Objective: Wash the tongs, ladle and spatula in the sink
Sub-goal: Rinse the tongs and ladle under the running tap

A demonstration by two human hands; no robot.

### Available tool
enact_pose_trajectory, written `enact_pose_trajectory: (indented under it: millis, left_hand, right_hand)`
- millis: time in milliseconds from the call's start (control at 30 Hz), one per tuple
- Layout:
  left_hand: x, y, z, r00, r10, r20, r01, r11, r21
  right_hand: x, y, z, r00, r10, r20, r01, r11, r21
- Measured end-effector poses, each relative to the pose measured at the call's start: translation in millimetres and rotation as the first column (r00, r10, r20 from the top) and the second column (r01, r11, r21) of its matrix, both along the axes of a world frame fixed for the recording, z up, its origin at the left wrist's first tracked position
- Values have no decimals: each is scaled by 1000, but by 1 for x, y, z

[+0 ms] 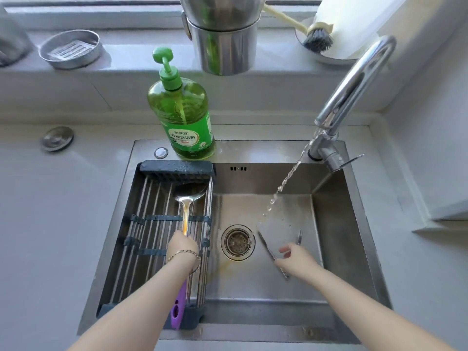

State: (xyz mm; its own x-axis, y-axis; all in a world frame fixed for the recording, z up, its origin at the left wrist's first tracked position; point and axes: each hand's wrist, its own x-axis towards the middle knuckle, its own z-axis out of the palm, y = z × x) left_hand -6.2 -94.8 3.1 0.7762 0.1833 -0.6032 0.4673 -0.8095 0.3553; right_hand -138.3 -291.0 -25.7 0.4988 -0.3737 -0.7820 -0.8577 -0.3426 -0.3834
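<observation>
A steel spatula [189, 193] with a purple handle lies lengthwise on the drying rack [152, 219] over the left half of the sink [336, 224]. My left hand [182, 247] is closed around its shaft, just above the purple grip. Down in the basin, my right hand [296, 260] holds metal tongs [269, 245], whose two arms point away from me. Water from the tap [354, 82] falls just beyond the tong tips. I see no ladle.
A green dish soap bottle [181, 110] stands on the sink's back rim. The drain strainer [238, 242] sits mid-basin. On the window ledge are a steel soap dish [72, 49], a steel cup [222, 44] and a dish brush [316, 38].
</observation>
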Motion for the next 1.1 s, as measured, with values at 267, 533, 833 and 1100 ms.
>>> enact_pose_trajectory:
  millis: [267,533,833,1100]
  left_hand:
    - [-1,26,65,958,-225,179,226,974,14]
    - [-21,15,110,804,-563,194,577,816,-23]
    - [-25,-9,117,724,-675,140,682,731,-3]
    - [-24,-12,118,679,-729,92,732,681,-9]
  right_hand:
    - [1,0,59,975,-18,222,25,999,-27]
    - [16,23,130,637,428,641,-139,882,-451]
    - [44,9,121,754,507,417,-367,852,-373]
    - [45,-4,118,812,447,375,-342,886,-314]
